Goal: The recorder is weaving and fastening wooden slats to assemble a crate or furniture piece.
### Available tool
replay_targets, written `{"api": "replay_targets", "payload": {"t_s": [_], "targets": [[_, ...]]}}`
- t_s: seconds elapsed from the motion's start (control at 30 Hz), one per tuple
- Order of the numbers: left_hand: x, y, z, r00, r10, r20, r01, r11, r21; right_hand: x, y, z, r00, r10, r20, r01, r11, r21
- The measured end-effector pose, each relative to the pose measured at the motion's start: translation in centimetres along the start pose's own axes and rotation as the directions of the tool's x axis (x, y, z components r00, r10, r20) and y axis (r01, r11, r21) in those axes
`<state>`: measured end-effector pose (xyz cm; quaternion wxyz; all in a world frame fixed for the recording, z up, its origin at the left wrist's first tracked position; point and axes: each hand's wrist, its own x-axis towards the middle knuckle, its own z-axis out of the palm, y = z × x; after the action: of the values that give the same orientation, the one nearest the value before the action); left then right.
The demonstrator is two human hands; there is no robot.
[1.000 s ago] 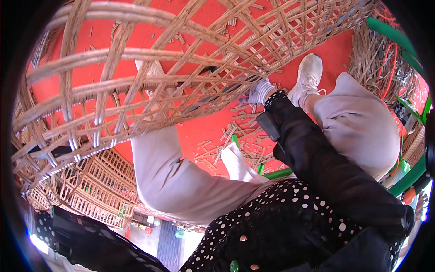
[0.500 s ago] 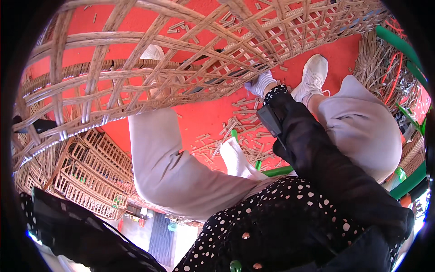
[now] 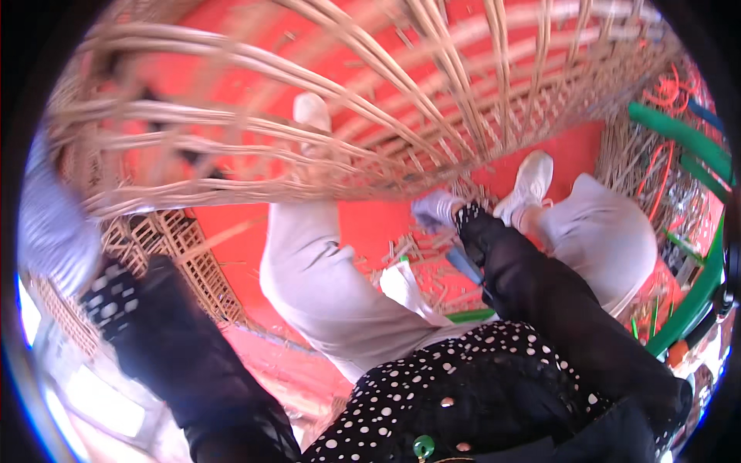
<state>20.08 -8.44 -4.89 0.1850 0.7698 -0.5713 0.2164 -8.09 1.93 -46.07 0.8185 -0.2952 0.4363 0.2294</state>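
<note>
A large openwork wicker basket [image 3: 370, 150] of brown cane fills the upper view, tilted with its rim toward me. My left hand [image 3: 58, 220], in a pale glove, is smeared by motion beside the basket's left end; its fingers do not show clearly. My right hand [image 3: 437, 208], in a pale striped glove, is closed against the basket's near edge at the centre. What its fingers hold is hidden. A flat blue-grey thing [image 3: 465, 266] sits at the right wrist.
Short cane offcuts [image 3: 432, 255] litter the red floor [image 3: 370, 228] between my legs. A slatted wicker piece [image 3: 197, 266] stands at the left. Bundled cane strips [image 3: 614, 174], red cord [image 3: 660, 181] and green tubing [image 3: 679, 139] lie at the right. A white cloth [image 3: 405, 285] hangs near my lap.
The basket has turned, its weave now blurred. My left hand has risen into view at the left edge. The right hand has moved slightly left and nearer to me.
</note>
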Motion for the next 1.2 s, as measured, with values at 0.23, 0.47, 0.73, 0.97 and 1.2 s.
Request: {"api": "replay_targets", "payload": {"t_s": [0.23,0.47,0.73,0.97,1.2], "targets": [[-3.1,6.8,-8.2,0.952,0.286,-0.107,-0.291,0.956,-0.036,-27.3,-15.5,8.9,0.588,-0.679,0.439,0.801,0.417,-0.429],[-10.1,10.1,-11.5,0.936,0.284,-0.207,-0.309,0.946,-0.097,-46.4,-20.0,15.3,-0.233,-0.888,0.397,0.244,-0.448,-0.860],[-16.8,13.1,-15.7,0.973,0.231,0.030,-0.211,0.929,-0.306,-44.8,-13.8,20.7,0.245,-0.966,0.077,0.965,0.236,-0.110],[-18.7,13.4,-16.9,0.971,0.238,0.039,-0.220,0.941,-0.257,-47.8,-9.9,22.4,0.423,-0.905,0.035,0.888,0.422,0.184],[-20.0,13.6,-15.4,0.954,0.259,-0.148,-0.290,0.921,-0.259,-50.2,-9.1,26.3,0.391,-0.904,-0.171,0.916,0.401,-0.022]]}}
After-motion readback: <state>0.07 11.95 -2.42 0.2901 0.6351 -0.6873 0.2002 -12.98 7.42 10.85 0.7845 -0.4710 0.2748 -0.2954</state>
